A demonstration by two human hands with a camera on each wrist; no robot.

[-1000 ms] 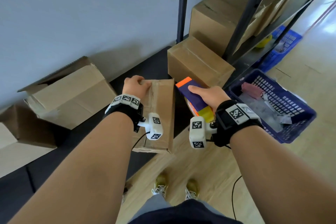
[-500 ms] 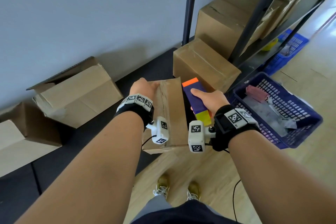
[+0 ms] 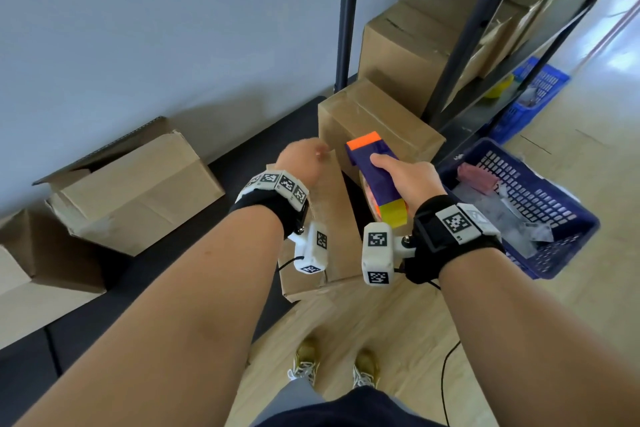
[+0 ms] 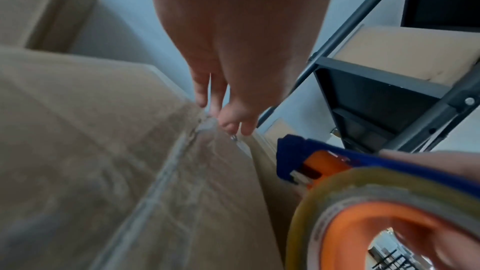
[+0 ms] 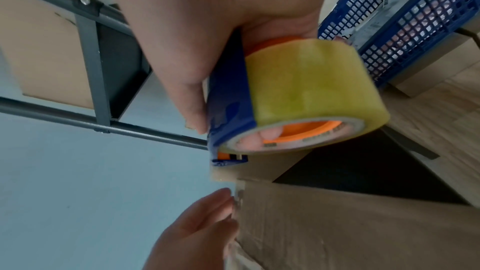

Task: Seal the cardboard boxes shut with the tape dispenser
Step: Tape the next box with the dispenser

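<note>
Centrally, taped cardboard box (image 3: 337, 218) tilted on floor below both wrists, clear tape strip along its top seam. Blue basket (image 3: 554, 236) right of box. Tape dispenser (image 3: 375, 177), blue and orange, just right of box, right hand (image 3: 412, 177) gripping it, fingers through roll core. Left hand (image 3: 301, 163) at box's far edge, straight fingertips (image 4: 228, 122) touching tape end.

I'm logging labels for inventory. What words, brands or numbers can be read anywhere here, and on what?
None can be read.
Tape roll: grey print on its core rim, too blurred.
Paper slips in the blue basket: print and a barcode, too small.
Wrist bands: only black-and-white square code markers, no words.
</note>
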